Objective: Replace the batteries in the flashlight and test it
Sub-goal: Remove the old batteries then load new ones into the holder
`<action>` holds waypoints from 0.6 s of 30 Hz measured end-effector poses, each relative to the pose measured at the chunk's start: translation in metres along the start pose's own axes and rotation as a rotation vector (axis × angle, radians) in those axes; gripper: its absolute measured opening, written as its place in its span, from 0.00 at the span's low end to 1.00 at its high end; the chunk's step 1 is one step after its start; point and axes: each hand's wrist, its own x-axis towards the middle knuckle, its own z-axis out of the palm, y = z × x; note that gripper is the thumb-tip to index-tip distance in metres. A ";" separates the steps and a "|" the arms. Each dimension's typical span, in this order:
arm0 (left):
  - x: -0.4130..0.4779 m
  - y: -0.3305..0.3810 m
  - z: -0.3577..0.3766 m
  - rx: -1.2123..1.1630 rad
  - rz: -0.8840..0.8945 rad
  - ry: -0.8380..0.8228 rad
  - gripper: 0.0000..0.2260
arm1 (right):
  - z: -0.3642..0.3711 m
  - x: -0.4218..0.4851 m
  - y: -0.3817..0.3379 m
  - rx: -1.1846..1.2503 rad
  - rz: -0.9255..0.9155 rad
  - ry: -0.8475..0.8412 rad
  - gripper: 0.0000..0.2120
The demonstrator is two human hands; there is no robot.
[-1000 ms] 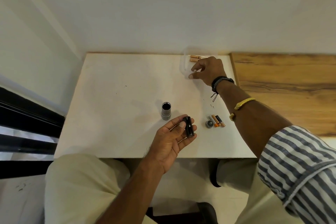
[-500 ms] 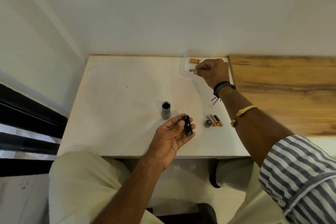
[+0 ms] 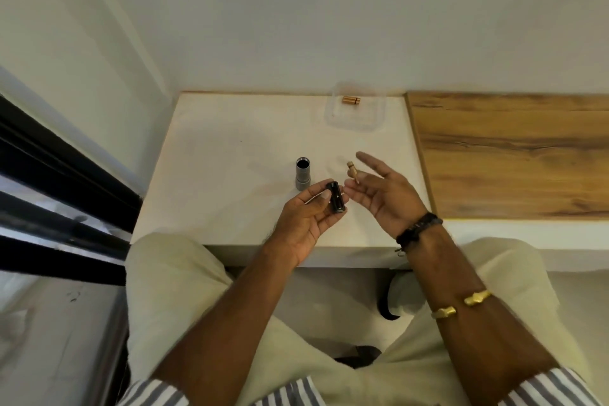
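L hand (image 3: 304, 219): you cradle the black battery holder (image 3: 336, 196) between thumb & fingertips, slots facing up, so a cell can drop straight in.
R hand (image 3: 384, 193): pinching one copper battery (image 3: 352, 170) w/ thumb & forefinger, other fingers splayed; tip is near the holder, not touching.
Flashlight body (image 3: 302, 174): stands upright on the white table (image 3: 230, 155), open end up, just beyond your L hand. Parked, ready for the holder, I'd say.
Clear tray (image 3: 356, 122): far edge by the wall, more copper batts (image 3: 351, 100) inside.
Next, prob: seat the cell; check polarity first.
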 end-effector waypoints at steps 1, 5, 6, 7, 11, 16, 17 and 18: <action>-0.001 0.000 0.000 0.022 0.002 0.006 0.11 | -0.001 -0.007 0.002 0.013 0.016 -0.031 0.20; -0.007 0.001 -0.001 0.078 0.002 0.025 0.10 | 0.000 -0.023 0.000 -0.080 -0.043 -0.046 0.17; -0.008 0.001 -0.001 0.082 0.004 0.030 0.10 | 0.001 -0.027 0.001 -0.124 -0.083 -0.024 0.16; -0.008 0.001 -0.002 0.085 0.006 0.034 0.10 | 0.003 -0.030 0.003 -0.184 -0.139 0.009 0.15; -0.009 0.001 -0.002 0.109 0.018 0.051 0.10 | 0.011 -0.040 0.009 -0.475 -0.392 0.100 0.10; -0.009 -0.001 -0.002 0.111 0.031 0.062 0.12 | 0.020 -0.044 0.018 -0.872 -0.618 0.168 0.05; -0.009 -0.001 -0.002 0.101 0.035 0.065 0.12 | 0.021 -0.044 0.018 -0.941 -0.646 0.180 0.05; -0.008 -0.001 -0.002 0.085 0.039 0.067 0.11 | 0.021 -0.045 0.018 -0.993 -0.670 0.189 0.05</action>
